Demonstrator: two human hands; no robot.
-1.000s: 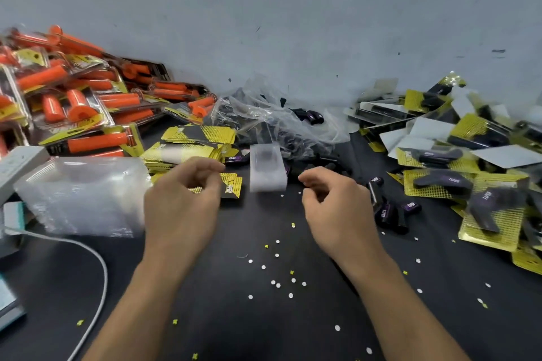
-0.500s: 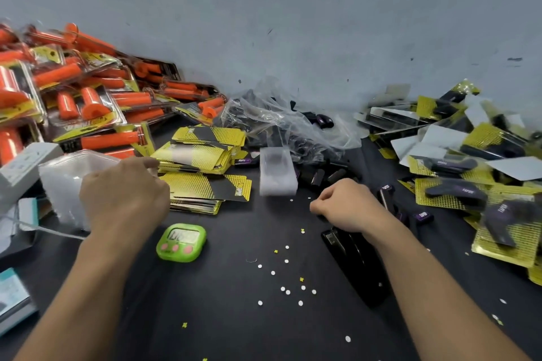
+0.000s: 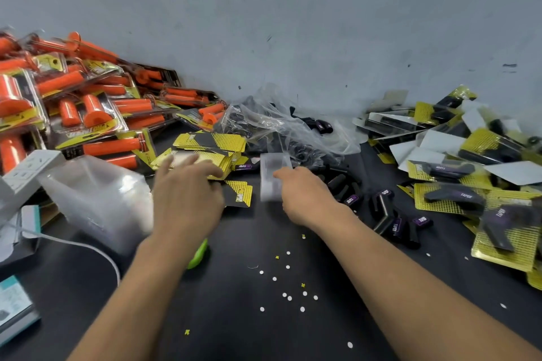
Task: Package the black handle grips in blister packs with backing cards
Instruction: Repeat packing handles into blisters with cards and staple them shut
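Left hand [image 3: 187,199], fingers spread wide, reaches over the backing cards [image 3: 211,152]; right hand [image 3: 305,196] touches the blister shell [image 3: 271,173], pinch undeterminable (head view). Black handle grips [image 3: 390,214] lie beside it. Risk: overlapping cards may lift together.

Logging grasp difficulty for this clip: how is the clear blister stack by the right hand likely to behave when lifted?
The clear blister stack looks thin and see-through, so it is probably light and somewhat flexible, denting if squeezed. Its smooth shells may slide apart when the right hand grips them. Boxy and flat-sided, it seems unlikely to roll.
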